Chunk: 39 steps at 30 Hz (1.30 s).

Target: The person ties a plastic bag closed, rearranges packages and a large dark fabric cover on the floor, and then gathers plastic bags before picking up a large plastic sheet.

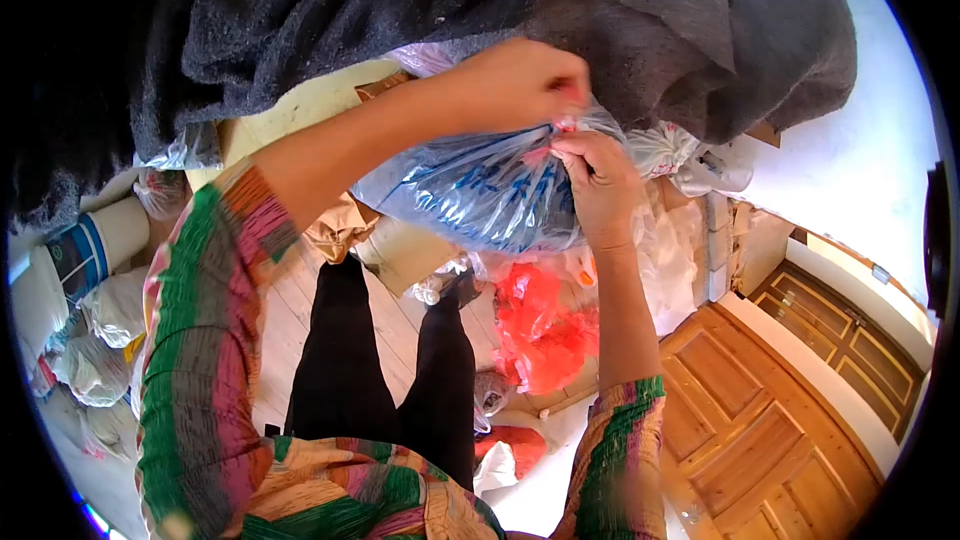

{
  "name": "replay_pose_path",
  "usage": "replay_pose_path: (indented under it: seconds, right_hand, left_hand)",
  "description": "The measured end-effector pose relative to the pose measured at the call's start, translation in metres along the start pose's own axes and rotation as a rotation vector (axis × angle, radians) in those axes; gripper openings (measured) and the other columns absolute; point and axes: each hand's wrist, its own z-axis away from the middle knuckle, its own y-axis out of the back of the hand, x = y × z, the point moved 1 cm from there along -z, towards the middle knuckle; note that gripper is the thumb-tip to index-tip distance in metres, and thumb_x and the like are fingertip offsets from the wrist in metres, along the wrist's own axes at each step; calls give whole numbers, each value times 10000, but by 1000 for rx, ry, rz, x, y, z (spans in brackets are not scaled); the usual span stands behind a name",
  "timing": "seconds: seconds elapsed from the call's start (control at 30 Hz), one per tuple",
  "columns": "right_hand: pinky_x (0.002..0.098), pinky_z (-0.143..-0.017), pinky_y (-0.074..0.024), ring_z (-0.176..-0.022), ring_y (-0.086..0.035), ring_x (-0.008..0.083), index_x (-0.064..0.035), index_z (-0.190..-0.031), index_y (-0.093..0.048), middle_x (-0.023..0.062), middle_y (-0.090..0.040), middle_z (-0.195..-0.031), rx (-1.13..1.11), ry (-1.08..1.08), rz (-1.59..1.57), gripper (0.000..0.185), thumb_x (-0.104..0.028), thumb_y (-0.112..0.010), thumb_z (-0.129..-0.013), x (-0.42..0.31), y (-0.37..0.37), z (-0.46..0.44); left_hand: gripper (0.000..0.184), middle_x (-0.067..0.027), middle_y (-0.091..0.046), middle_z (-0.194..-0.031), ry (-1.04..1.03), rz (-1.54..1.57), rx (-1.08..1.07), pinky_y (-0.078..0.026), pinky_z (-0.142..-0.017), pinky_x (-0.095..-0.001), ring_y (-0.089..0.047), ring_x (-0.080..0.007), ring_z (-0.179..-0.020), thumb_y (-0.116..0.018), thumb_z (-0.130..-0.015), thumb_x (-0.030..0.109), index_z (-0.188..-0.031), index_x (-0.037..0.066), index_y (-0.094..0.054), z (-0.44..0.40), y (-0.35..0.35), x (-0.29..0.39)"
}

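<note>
In the head view, your clear plastic bag point(465, 190) lies just above the middle of the frame, its gathered neck toward the right and a red tie point(566, 124) at that neck. Your right hand point(606, 185) comes up from the lower right, thumb and fingertips pinching the gathered plastic just below the tie. Your left hand point(530, 85) reaches across from the left with its fingers curled in; it is a little blurred, but a bit of red shows at the fingertips, so you seem to be gripping an end of the tie. The step in hand looks like working the tie at the bag's neck, whether fastening or loosening you cannot tell from here; it calls for a steady pinch from the right while the left handles the strip. Through the bag you see blue, print or contents being unclear. A dark blanket point(350, 15) drapes across the top of the frame. Below the bag, right of centre, are bright red bags point(540, 330), their contents hidden; a crumpled brown paper bag point(340, 230) sits left of centre. At the far left a blue-banded tub point(80, 258) lies near a cloudy plastic bag point(93, 370), its filling too hazy to name.
</note>
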Motion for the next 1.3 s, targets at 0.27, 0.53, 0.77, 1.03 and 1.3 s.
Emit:
replay_pose_path:
  seconds: [0.27,0.53,0.77,1.03,1.3]
  right_hand:
    - [297,-691,-482,-763,-622,233,-60,-802,-655,81,-656,-807,14,-19,-59,110,11,-664,-719,3,-4,1]
    - [294,-688,-481,-760,-615,231,-57,-795,-635,80,-646,-810,8,-50,-57,102,17,-653,-727,0,-3,1]
    - [263,-706,-475,-780,-617,195,-35,-855,-612,80,-649,-849,68,-133,-225,119,39,-630,-764,10,-7,7]
    - [246,-750,-456,-816,-595,167,-28,-883,-615,76,-630,-887,65,-319,-434,122,37,-631,-781,15,-7,12]
    - [226,-759,-419,-835,-528,98,-11,-895,-590,34,-581,-892,250,-258,-300,66,-10,-611,-833,6,20,1]
  left_hand:
    - [103,-94,-666,-844,121,218,130,-483,-710,-253,-636,-141,-790,-590,-842,90,-883,0,-620,26,-11,3]
    - [217,-116,-660,-937,18,360,207,-477,-769,-269,-630,-158,-862,-619,-837,164,-968,-9,-619,-11,-17,-16]
    - [154,-94,-637,-1007,224,84,98,-472,-789,-297,-614,-190,-872,-616,-835,118,-951,17,-623,20,-21,-21]
    - [172,-67,-613,-930,-190,-293,286,-466,-758,-340,-545,-264,-897,-622,-758,72,-928,59,-637,27,-39,-8]
    - [164,-80,-601,-947,-221,-280,310,-475,-756,-372,-567,-284,-877,-623,-762,89,-913,27,-622,27,-52,-4]
